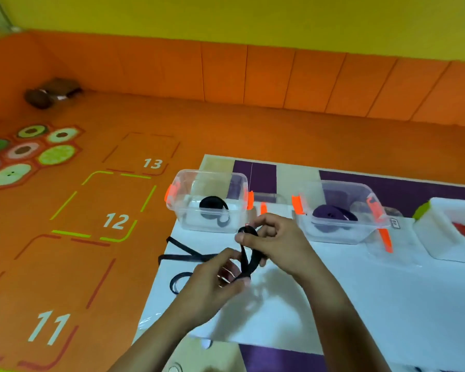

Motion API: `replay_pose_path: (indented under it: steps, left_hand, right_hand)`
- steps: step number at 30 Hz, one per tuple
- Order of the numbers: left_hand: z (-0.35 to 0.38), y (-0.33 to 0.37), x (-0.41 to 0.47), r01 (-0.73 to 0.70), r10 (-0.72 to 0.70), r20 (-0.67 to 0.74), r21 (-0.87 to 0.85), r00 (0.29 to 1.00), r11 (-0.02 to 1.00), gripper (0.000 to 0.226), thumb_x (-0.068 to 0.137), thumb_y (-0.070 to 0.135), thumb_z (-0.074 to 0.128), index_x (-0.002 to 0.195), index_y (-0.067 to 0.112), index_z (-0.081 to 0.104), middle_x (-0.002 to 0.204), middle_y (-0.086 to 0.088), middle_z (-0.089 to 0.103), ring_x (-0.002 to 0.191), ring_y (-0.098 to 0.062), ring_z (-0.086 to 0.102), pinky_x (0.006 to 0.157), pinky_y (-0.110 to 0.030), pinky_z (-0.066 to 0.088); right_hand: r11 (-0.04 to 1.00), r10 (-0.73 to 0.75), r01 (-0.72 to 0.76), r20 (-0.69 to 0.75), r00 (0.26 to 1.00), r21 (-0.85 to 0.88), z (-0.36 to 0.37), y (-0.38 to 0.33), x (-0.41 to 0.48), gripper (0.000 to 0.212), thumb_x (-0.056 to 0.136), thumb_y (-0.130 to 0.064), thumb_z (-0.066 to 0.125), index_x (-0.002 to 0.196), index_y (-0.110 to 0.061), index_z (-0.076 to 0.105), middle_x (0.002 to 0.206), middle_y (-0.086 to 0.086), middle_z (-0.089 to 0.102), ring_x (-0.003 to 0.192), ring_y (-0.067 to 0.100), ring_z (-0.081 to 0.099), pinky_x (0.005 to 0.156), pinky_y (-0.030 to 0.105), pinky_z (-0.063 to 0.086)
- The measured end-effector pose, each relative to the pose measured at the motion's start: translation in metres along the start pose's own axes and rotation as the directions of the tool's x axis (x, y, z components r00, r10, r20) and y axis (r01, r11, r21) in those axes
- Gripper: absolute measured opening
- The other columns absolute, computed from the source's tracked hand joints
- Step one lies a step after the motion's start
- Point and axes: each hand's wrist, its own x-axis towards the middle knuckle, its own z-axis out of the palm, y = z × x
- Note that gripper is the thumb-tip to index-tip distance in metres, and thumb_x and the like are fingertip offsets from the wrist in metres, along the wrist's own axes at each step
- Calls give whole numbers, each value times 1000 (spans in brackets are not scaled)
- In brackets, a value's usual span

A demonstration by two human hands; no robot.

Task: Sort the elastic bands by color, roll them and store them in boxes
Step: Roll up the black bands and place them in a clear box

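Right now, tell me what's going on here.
A person is rolling a black elastic band: the right hand pinches its top, the left hand grips it lower, and its tail trails on the white sheet. One clear box holds black rolls; the neighbouring box holds purple rolls.

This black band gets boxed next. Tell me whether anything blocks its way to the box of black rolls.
Nothing visible does. The left hand and right hand hold the black band just before the clear box; only bare white sheet lies between, and its top looks open.
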Motion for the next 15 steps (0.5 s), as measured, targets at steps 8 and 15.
replay_pose_path:
  steps: [8,15]
  left_hand:
    - [-25,74,17,-112,50,-257,-234,965,966,16,82,24,83,80,21,67,84,-12,67,72,-45,63,63,-50,60]
    - [-35,114,26,-248,128,-403,-261,906,933,17,94,12,70,82,4,61,82,-14,65,80,-45,68,71,-52,62]
  right_hand:
    - [948,-196,247,-245,950,199,-20,-38,-4,43,94,-59,55,107,-22,72,101,11,71,93,13,71,89,37,58]
    - [962,-210,151,268,940,227,11,6,-19,40,93,-17,73,132,-21,62,128,5,71,117,18,67,110,37,48]
